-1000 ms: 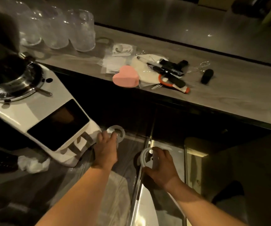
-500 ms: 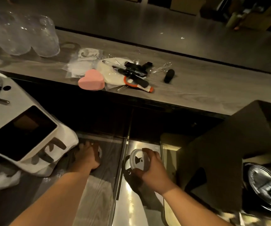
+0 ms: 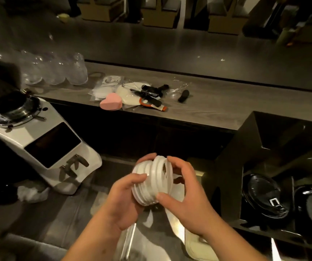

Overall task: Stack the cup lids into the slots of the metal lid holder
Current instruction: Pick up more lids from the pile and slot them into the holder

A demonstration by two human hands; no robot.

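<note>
A bunch of several white cup lids (image 3: 152, 180) stands on edge between both hands, above the lower counter in the middle of the view. My left hand (image 3: 125, 200) grips the bunch from the left, thumb on top. My right hand (image 3: 185, 193) curls round its right side, thumb under the lids. The dark metal lid holder (image 3: 230, 166) stands at the right. Black lids (image 3: 264, 196) sit upright in its slots.
A white coffee grinder (image 3: 44, 140) stands at the left with a crumpled cloth (image 3: 31, 193) at its base. The raised bar counter (image 3: 217, 110) carries clear glasses (image 3: 57, 70), a pink heart-shaped object (image 3: 111, 104), plastic bags and small black tools (image 3: 151, 93).
Both hands lifted off the lower counter and came together. The lids each hand picked up are now joined in one bunch held between them. The view swung right and then back toward the left.
</note>
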